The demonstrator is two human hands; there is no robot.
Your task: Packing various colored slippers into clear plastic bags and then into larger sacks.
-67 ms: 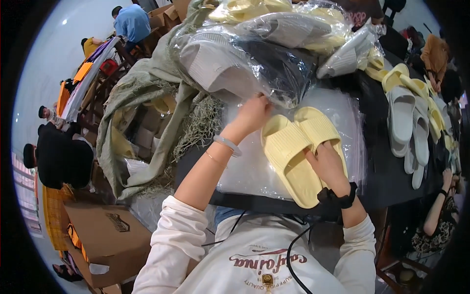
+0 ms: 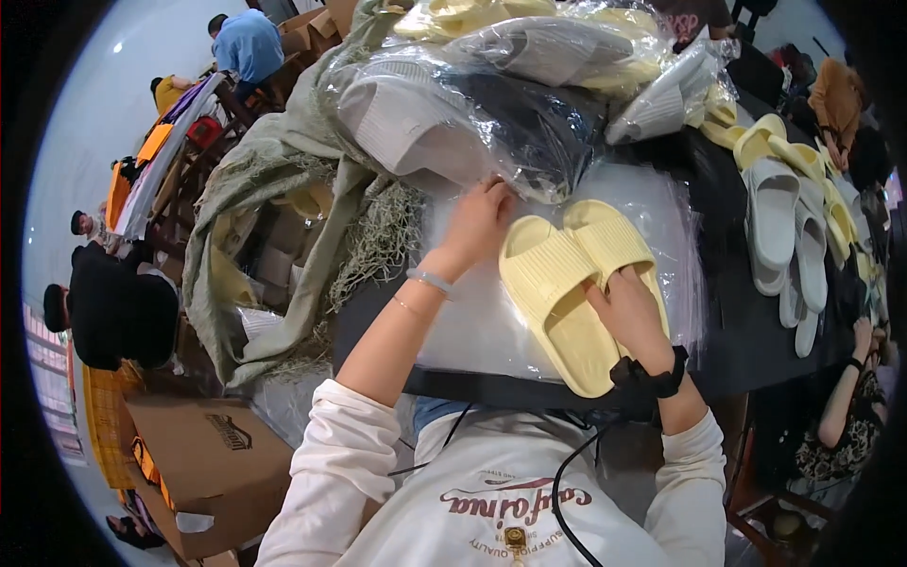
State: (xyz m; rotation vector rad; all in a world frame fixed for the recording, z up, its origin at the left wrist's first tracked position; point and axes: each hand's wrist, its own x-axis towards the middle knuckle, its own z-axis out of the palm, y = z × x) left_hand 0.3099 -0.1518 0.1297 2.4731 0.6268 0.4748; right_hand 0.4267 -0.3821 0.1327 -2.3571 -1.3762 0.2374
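Observation:
A pair of pale yellow slippers (image 2: 574,345) lies side by side over a stack of clear plastic bags (image 2: 463,335), toes away from me. My right hand (image 2: 631,317) has its fingers tucked under the strap of the right slipper and grips it. Left of the pair, my left hand (image 2: 480,222) is closed in a pinch on clear plastic, at the near edge of a bagged grey slipper (image 2: 402,118); which bag the fingertips hold is partly hidden. Dark wrapped plastic (image 2: 529,123) lies just beyond these fingers.
More bagged grey and yellow slippers (image 2: 539,47) are heaped at the back. Loose grey slippers (image 2: 775,217) and yellow ones line the right of the black table (image 2: 727,312). An open woven sack (image 2: 213,246) stands left, above a cardboard box (image 2: 208,463). Other people sit around.

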